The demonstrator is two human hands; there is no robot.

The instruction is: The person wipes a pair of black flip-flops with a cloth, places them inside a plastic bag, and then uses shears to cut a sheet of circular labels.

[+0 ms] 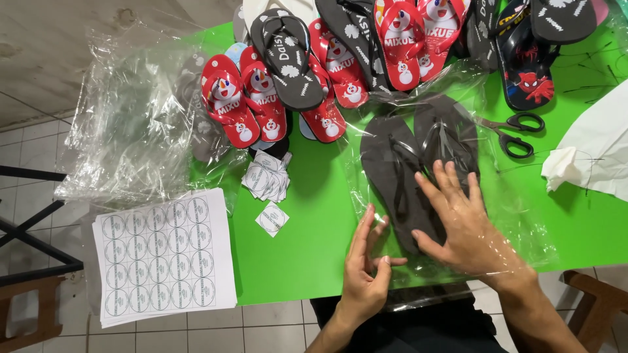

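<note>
A pair of plain black flip-flops [400, 171] lies on the green table [307, 216] under a clear plastic bag [517, 216]. My right hand [461, 219] rests flat, fingers spread, on the plastic over the heel of the sandals. My left hand [367, 268] hovers at the bag's near left edge, thumb and forefinger pinched together; whether they pinch the thin film I cannot tell. A small round sticker on a square backing [272, 218] lies left of my left hand.
A heap of cut stickers [268, 175] and a full sticker sheet [160, 256] lie at the left, beside a stack of clear bags [131, 124]. Red cartoon flip-flops [245, 104] and dark ones [288, 59] crowd the back. Black scissors [513, 131] and white cloth [592, 150] lie right.
</note>
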